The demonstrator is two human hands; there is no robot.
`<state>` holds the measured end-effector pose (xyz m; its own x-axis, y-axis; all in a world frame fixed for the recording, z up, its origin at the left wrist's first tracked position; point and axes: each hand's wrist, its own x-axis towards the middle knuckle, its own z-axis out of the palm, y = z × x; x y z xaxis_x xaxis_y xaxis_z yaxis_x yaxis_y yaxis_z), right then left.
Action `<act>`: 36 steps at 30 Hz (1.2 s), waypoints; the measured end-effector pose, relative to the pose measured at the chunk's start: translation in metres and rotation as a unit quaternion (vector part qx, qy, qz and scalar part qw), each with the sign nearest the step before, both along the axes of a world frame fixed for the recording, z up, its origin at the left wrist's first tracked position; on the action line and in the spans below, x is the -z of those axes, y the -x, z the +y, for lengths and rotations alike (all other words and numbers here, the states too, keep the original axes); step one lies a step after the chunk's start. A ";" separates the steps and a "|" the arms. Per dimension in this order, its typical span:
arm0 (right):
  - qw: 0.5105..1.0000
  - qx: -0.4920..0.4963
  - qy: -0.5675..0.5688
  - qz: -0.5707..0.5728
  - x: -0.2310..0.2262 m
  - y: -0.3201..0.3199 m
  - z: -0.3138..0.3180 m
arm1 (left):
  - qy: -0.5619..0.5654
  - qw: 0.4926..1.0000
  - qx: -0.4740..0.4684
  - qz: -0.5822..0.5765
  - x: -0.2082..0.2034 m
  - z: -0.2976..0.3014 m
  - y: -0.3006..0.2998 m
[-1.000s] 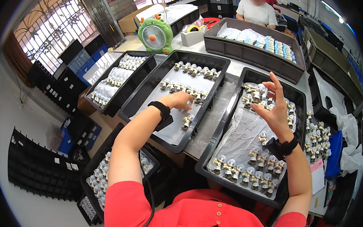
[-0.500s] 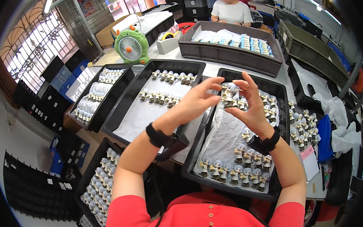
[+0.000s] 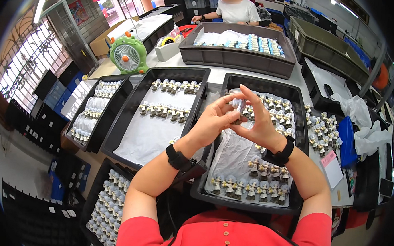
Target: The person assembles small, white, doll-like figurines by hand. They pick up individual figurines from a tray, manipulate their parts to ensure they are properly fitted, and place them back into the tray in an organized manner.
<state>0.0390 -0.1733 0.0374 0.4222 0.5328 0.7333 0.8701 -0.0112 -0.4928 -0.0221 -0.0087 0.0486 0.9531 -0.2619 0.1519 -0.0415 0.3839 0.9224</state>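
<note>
A small figurine with pale blue-grey hair [image 3: 238, 104] is held up between my hands, above the far part of a black tray [image 3: 246, 206]. My left hand [image 3: 211, 123] pinches it between thumb and fingers. My right hand [image 3: 260, 126] curves round its other side, thumb and fingertips against it; the fingers partly hide it. Beneath, white cloth [image 3: 233, 154] lines the tray. Several similar figurines [image 3: 252, 188] stand in rows at its near end, with more rows at the far right.
Left of it, another black tray [image 3: 130, 162] holds figurine rows on white cloth. A narrower filled tray [image 3: 100, 113] lies beyond. Loose figurines [image 3: 323, 132] lie at right beside a blue bin [image 3: 348, 142]. A green fan [image 3: 128, 55] and grey crate [image 3: 236, 58] stand behind; a person [image 3: 238, 11] sits farther back.
My hands have come together; my left fingers, open and apart before, now close on the figurine beside my right hand. The view has shifted slightly, and the person behind has extended one arm sideways.
</note>
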 end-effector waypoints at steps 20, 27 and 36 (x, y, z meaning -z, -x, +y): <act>0.992 -0.009 -0.015 0.125 -0.001 -0.009 -0.004 | 0.143 0.989 0.028 0.031 0.009 0.005 -0.007; 0.992 -0.026 0.009 0.125 0.001 -0.009 -0.003 | 0.135 0.990 0.015 0.023 0.015 0.010 -0.012; 0.995 -0.028 0.016 0.094 -0.002 -0.004 -0.003 | 0.141 0.989 0.019 0.028 0.015 0.011 -0.012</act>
